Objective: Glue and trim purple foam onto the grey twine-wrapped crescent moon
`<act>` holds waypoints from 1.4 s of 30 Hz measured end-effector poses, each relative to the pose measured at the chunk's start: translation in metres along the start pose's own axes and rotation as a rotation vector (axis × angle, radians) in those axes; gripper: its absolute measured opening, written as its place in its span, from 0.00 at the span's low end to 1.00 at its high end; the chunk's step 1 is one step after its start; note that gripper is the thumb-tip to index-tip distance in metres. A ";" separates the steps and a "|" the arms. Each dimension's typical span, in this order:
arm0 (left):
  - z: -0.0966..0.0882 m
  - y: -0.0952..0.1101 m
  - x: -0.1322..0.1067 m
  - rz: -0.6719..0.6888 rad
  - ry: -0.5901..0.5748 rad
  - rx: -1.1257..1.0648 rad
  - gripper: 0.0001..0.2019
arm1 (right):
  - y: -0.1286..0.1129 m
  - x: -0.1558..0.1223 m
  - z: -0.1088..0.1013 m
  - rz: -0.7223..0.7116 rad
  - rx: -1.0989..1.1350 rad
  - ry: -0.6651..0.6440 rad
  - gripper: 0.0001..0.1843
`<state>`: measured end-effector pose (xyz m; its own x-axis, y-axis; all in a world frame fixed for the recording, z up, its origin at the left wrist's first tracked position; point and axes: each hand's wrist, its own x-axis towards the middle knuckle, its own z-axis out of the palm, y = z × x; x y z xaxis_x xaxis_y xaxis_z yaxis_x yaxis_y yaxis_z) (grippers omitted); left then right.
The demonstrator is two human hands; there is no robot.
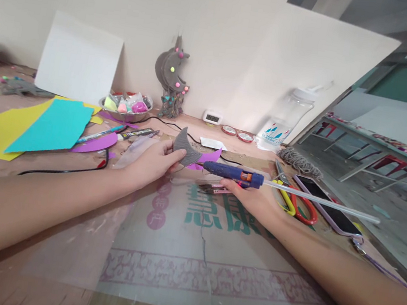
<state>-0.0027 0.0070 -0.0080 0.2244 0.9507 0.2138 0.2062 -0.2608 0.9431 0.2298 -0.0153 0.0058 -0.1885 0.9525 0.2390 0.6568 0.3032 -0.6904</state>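
Pinched in the fingers of my left hand [166, 159] is a grey yarn-covered crescent [185, 148], held up above the work sheet. My right hand [252, 199] grips a blue hot glue gun [233, 173] with a long clear glue stick out of its back. The gun's nozzle points left and lies close to the crescent's lower edge; whether it touches I cannot tell. Behind the crescent shows a purple piece [210, 159]. Small thread snips [215, 189] lie just under the gun.
Orange-and-yellow scissors [304, 210], a phone [328, 206] and grey yarn [302, 163] lie at the right. Behind stand a water bottle [282, 116], a clock [212, 117] and a decorated grey moon [170, 70]. Coloured sheets [52, 128] and a bowl [127, 112] are left.
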 end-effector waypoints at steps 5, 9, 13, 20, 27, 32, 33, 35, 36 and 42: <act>0.000 0.001 0.000 0.002 0.000 0.003 0.12 | 0.008 0.002 -0.002 0.021 -0.055 0.048 0.19; 0.000 0.001 0.001 -0.001 0.005 0.021 0.12 | 0.011 0.004 -0.001 0.015 -0.035 0.062 0.21; 0.001 0.004 0.000 0.002 0.018 0.057 0.12 | 0.020 0.007 0.001 0.031 -0.037 0.104 0.23; 0.002 0.008 -0.002 -0.033 0.014 0.060 0.12 | 0.029 0.011 0.001 0.084 -0.067 0.110 0.24; 0.002 0.003 0.000 -0.011 -0.002 0.028 0.12 | 0.019 0.008 -0.003 0.049 -0.054 0.095 0.25; 0.002 0.004 0.000 -0.015 -0.001 0.033 0.12 | 0.009 0.008 -0.003 0.003 -0.043 0.118 0.20; 0.002 0.004 0.000 -0.014 -0.003 0.035 0.12 | 0.008 0.007 -0.003 0.012 -0.040 0.122 0.19; 0.002 0.005 -0.001 -0.014 -0.004 0.042 0.12 | 0.008 0.007 -0.003 0.030 -0.032 0.132 0.19; 0.002 0.005 -0.001 -0.014 -0.003 0.048 0.12 | 0.009 0.008 -0.002 0.035 -0.024 0.136 0.20; 0.001 0.003 0.000 -0.003 -0.019 0.054 0.13 | 0.022 0.010 0.000 0.068 0.049 0.125 0.23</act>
<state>-0.0011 0.0062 -0.0056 0.2413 0.9484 0.2058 0.2582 -0.2672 0.9284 0.2421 0.0014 -0.0073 -0.0501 0.9611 0.2717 0.6282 0.2418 -0.7395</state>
